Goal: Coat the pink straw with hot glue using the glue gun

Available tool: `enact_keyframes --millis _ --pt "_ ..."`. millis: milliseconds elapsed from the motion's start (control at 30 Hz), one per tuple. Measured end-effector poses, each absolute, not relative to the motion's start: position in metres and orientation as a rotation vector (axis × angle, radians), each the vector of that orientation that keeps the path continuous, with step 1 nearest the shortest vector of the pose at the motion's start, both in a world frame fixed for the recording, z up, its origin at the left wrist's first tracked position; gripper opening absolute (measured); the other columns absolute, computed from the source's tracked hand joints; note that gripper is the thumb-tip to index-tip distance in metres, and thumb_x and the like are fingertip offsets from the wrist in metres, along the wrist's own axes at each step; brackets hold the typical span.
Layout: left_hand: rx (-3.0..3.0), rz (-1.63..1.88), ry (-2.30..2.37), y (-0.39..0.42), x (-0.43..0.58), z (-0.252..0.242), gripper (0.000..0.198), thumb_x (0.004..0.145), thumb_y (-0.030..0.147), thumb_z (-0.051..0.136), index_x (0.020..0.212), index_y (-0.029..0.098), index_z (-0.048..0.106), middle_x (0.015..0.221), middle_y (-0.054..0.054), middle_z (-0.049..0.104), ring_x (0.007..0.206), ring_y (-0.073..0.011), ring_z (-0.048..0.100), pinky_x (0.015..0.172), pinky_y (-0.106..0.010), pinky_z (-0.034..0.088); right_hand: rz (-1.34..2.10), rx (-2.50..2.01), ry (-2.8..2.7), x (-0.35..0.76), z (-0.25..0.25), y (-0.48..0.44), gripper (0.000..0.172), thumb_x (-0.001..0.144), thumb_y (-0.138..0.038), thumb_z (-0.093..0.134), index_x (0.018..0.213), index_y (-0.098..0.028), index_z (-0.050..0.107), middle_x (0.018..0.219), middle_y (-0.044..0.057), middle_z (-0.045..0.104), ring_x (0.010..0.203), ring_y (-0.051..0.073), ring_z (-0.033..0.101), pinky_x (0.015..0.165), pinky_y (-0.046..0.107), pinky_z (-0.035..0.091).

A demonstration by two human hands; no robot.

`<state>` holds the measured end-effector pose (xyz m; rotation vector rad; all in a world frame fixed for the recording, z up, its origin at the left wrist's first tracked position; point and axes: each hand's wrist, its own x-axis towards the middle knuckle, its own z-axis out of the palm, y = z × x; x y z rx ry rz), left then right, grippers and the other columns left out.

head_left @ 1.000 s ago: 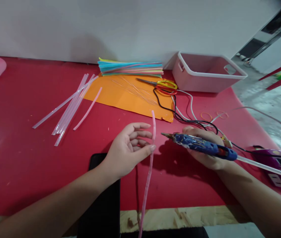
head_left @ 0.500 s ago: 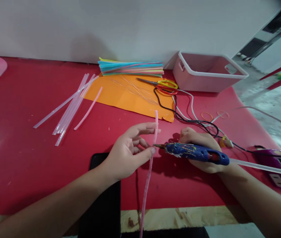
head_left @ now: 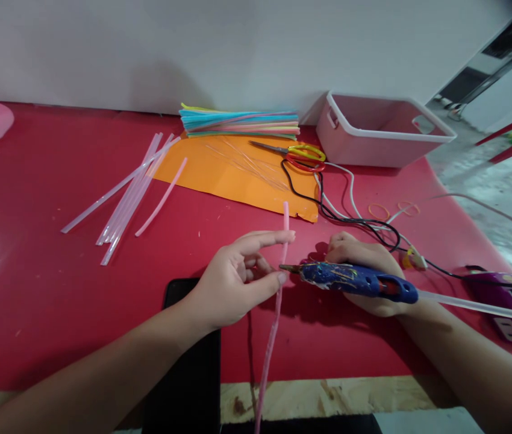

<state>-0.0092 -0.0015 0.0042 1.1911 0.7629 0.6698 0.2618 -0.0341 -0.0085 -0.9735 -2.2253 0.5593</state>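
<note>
A long, thin pink pipe cleaner (head_left: 270, 343) runs from below the table edge up between the fingers of my left hand (head_left: 233, 283). That hand holds it with the thumb and the fingers. In my right hand (head_left: 368, 259) lies a blue hot glue gun (head_left: 350, 278), tilted almost level, with a clear glue stick (head_left: 477, 303) out of its back end. The gun's metal nozzle (head_left: 288, 267) points left and meets the pink strand or lies very close to it. A shorter pink piece (head_left: 162, 202) rests on the red table, beyond my left hand.
Glue sticks (head_left: 124, 205) lie crossed at left. Coloured pipe cleaners (head_left: 238, 123) sit behind an orange sheet (head_left: 220, 175). Scissors (head_left: 305, 155), a pink basket (head_left: 382, 144), cords (head_left: 359, 222) and a purple power strip (head_left: 500, 301) are at right. A black phone-like slab (head_left: 188, 374) lies under my left wrist.
The fingers of my left hand have shifted slightly along the pink strand, and its lower part has swung a little to the right. The glue gun has hardly moved.
</note>
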Motion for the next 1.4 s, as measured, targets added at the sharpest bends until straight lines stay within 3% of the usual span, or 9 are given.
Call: enact_keyframes --millis 400,800,1100,1400 --pt "1.217 0.697 0.701 -0.0021 -0.0080 0.0036 0.046 0.083 0.010 0.074 0.129 0.014 0.066 0.138 -0.012 0.064 0.067 -0.0002 0.053 0.065 -0.017 0.048 0.493 -0.963 -2.239 0.2589 -0.0066 -0.0336 0.020 0.100 -0.044 0.054 0.093 -0.025 0.056 0.072 0.002 0.066 0.060 0.019 0.057 0.065 0.036 0.044" --pt "1.212 0.688 0.689 -0.0027 -0.0078 0.0071 0.046 0.083 0.008 0.074 0.127 0.013 0.065 0.141 -0.013 0.061 0.063 0.0019 0.052 0.061 -0.017 0.047 0.513 -0.967 -2.256 0.2597 -0.0027 -0.0323 0.012 0.097 -0.037 0.057 0.094 -0.026 0.055 0.073 0.001 0.064 0.062 0.019 0.058 0.064 0.036 0.045" --pt "1.207 0.665 0.689 -0.0033 -0.0084 0.0069 0.045 0.082 0.010 0.077 0.125 0.014 0.066 0.130 -0.010 0.062 0.065 0.0008 0.051 0.062 -0.017 0.047 0.504 -0.975 -2.253 0.2624 -0.0058 -0.0318 0.008 0.095 -0.033 0.058 0.093 -0.026 0.055 0.073 0.001 0.064 0.063 0.019 0.058 0.064 0.036 0.044" --pt "1.208 0.631 0.654 -0.0038 -0.0107 0.0024 0.047 0.084 0.011 0.077 0.129 0.016 0.065 0.083 0.004 0.059 0.067 -0.0037 0.053 0.068 -0.016 0.049 0.502 -0.986 -2.238 0.2640 -0.0063 -0.0316 0.014 0.096 -0.039 0.058 0.093 -0.026 0.057 0.074 0.002 0.065 0.065 0.020 0.059 0.062 0.035 0.046"
